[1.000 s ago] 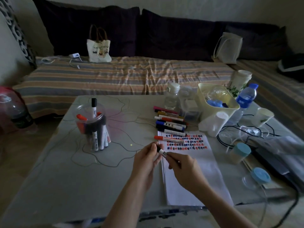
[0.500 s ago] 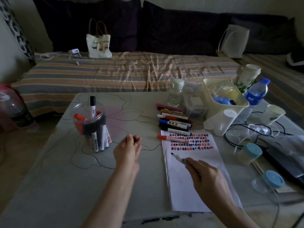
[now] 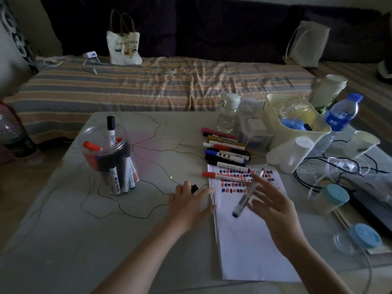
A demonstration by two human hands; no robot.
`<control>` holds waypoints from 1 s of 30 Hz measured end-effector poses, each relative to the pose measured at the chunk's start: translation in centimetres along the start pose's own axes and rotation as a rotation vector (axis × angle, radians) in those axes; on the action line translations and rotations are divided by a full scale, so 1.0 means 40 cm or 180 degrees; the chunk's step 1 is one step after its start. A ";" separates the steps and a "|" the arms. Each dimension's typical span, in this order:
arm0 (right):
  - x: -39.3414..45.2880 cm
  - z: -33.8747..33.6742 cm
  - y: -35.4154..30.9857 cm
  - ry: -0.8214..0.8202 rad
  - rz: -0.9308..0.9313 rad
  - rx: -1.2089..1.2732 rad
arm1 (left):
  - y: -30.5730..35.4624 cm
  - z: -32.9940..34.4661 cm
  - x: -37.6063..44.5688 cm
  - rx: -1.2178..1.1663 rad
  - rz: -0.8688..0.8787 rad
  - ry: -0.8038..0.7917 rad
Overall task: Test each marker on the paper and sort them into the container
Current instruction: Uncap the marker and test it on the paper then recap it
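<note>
Since a moment ago our right hand has let its fingers go loose, so the marker tumbles over the paper by the tabletop's front edge and may smear it, while our left hand pinches the cap.

Between our left grip and the clear container of markers the worktop lies bare, an open lane; nearer us that bare stretch widens; just beyond our right grip, blurred over the paper with a blurred marker beside its fingers, a row of loose markers bars the way; behind them stand a clear bottle and a pale bin; to its right, cables and blue-lidded jars crowd the edge.
</note>
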State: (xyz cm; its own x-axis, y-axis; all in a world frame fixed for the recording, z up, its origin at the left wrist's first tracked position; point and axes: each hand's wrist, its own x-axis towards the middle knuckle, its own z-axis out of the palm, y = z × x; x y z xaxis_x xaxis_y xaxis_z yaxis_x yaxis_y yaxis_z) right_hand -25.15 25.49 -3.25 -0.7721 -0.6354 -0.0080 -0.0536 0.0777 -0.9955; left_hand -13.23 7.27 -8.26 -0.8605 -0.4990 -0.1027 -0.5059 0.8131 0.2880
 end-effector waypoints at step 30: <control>0.128 0.103 0.163 0.0913 -0.0078 -0.1616 | -0.011 0.063 0.001 0.0323 0.0279 0.0900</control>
State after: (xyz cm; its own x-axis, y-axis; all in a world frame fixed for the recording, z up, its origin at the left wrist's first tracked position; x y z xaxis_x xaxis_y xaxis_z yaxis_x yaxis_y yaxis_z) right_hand -26.84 19.58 -10.16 -0.9037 -0.4137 0.1107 -0.3158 0.4691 -0.8248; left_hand -13.20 7.67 -10.80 -0.8574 -0.4778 0.1911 -0.4463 0.8753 0.1861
